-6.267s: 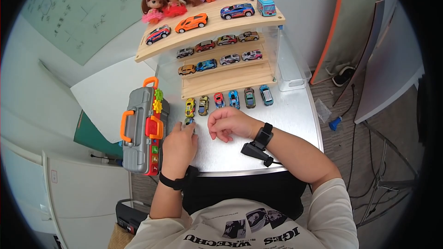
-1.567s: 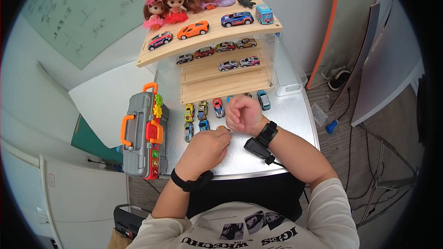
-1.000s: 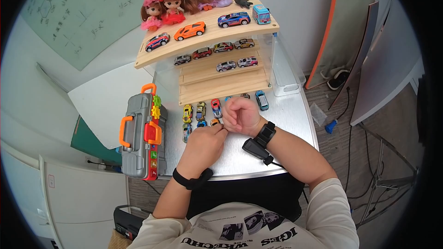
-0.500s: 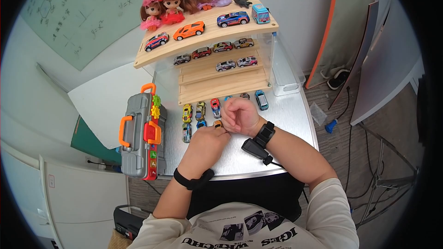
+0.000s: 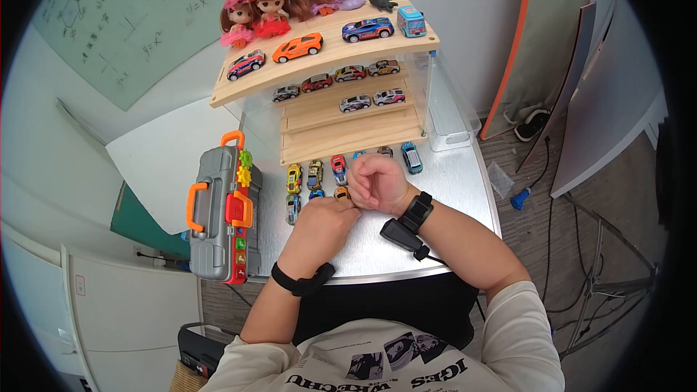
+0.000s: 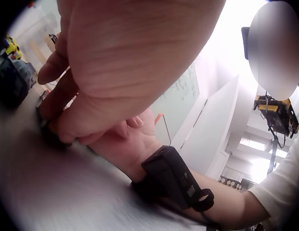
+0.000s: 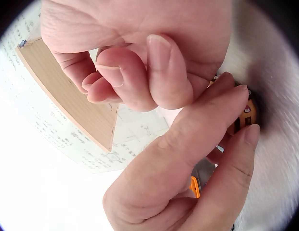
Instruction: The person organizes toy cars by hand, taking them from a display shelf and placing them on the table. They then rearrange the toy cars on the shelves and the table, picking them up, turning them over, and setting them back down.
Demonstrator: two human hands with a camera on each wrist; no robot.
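Note:
My left hand (image 5: 319,229) is low over the metal tabletop, thumb and fingers pinching a small orange toy car (image 5: 342,193). The right wrist view shows the fingertips at both sides of this orange car (image 7: 248,113), its body partly covered. My right hand (image 5: 379,181) hovers just right of it, fingers loosely curled, holding nothing. Left of the orange car are a blue toy car (image 5: 316,194), half hidden, and a green-blue one (image 5: 293,209). Behind them runs a row with yellow (image 5: 294,178), camouflage (image 5: 314,174), red (image 5: 339,169) and light blue (image 5: 410,158) cars; my right hand partly covers others.
A wooden stepped display shelf (image 5: 348,147) stands behind, with several cars on its steps and dolls (image 5: 270,16) and larger cars on top. A grey toy toolbox (image 5: 218,210) borders the left; a clear plastic bin (image 5: 451,131) sits at back right.
The blue and orange cars have left the shelf's lower step for the front row on the table. My left hand has moved right; over the last half second it barely moves.

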